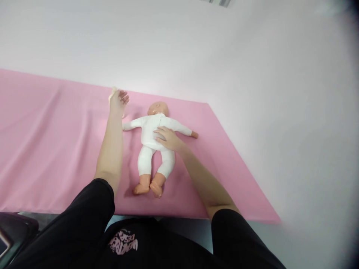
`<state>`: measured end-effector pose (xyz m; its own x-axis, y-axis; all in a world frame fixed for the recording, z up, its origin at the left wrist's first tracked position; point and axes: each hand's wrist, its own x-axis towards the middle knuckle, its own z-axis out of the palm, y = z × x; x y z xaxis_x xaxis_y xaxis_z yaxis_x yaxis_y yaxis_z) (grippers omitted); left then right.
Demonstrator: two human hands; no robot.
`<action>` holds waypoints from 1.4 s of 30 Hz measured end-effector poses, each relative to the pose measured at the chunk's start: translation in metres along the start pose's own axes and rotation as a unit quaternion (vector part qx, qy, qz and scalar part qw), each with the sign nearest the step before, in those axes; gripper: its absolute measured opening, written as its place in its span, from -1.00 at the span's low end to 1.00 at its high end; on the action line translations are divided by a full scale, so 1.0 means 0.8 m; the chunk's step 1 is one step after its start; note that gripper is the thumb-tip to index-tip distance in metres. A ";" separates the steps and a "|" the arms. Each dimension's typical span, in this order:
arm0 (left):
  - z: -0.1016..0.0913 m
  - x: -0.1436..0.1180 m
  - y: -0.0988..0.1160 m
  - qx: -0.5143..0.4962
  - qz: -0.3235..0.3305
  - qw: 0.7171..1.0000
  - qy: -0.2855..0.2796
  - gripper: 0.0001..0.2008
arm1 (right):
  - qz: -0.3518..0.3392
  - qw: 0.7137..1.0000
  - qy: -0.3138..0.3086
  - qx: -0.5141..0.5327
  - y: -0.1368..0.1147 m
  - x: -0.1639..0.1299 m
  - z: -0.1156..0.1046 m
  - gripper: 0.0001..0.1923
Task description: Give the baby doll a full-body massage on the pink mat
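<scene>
Steadying hand: the right hand [167,139] is laid flat on the belly of the baby doll [155,144], fingers spread and not curled round anything
Reaching hand: the left hand [118,100] is stretched out past the doll's near arm, closed loosely on a small pale object [112,93]; what that object is cannot be told, as most of it is hidden by the fingers
Doll position: the doll is laid on its back in a white suit, head toward the wall, arms out to the sides, bare feet toward the person
How the hold is best kept: light, even pressure over the middle of the torso is judged best, so that the doll is not rolled or slid while the other arm is extended; the palm is better kept off the loose arm
Care needed: the left forearm is close beside the doll's outstretched arm, which could be nudged
Surface: a pink sheet [50,142] is spread over the table, with soft creases at the left
Room: a plain white wall [252,56] is seen behind and to the right
Foreground: black sleeves [84,220] are seen at the bottom, a dark object at the lower left corner
</scene>
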<state>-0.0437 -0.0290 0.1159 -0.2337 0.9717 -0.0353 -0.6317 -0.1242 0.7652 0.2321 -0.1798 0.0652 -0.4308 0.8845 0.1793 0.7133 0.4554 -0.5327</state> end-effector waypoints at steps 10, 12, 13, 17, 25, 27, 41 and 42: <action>-0.009 0.013 0.012 -0.132 0.014 0.991 -0.020 -0.63 | -0.023 0.999 -0.012 -0.023 0.000 -0.001 0.000 -0.70; -0.005 0.013 0.014 -0.139 0.018 0.990 -0.004 -0.62 | -0.032 0.999 -0.007 -0.029 0.003 0.000 0.002 -0.71; -0.004 0.013 0.015 -0.139 0.018 0.990 0.004 -0.63 | -0.036 0.999 -0.004 -0.034 0.004 0.000 0.003 -0.71; 0.000 0.014 0.020 -0.149 0.011 0.988 0.023 -0.63 | -0.050 0.997 0.004 -0.054 0.010 0.001 0.008 -0.71; 0.000 0.014 0.021 -0.200 0.013 0.979 0.046 -0.69 | -0.072 0.996 0.014 -0.050 0.015 0.003 0.012 -0.73; 0.000 0.014 0.019 -0.200 0.024 0.979 0.038 -0.70 | -0.080 0.996 0.012 -0.038 0.017 0.004 0.015 -0.72; 0.000 0.016 0.023 -0.175 0.016 0.984 0.024 -0.58 | -0.096 0.995 0.022 0.003 0.014 0.005 0.020 -0.79; 0.000 0.017 0.023 -0.165 0.024 0.986 0.014 -0.56 | -0.104 0.994 0.027 0.004 0.016 0.006 0.022 -0.80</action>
<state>-0.0587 -0.0180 0.1291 -0.2877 0.9574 -0.0253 -0.8240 -0.2340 0.5159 0.2294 -0.1715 0.0451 -0.5376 0.7759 0.3302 0.6075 0.6279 -0.4864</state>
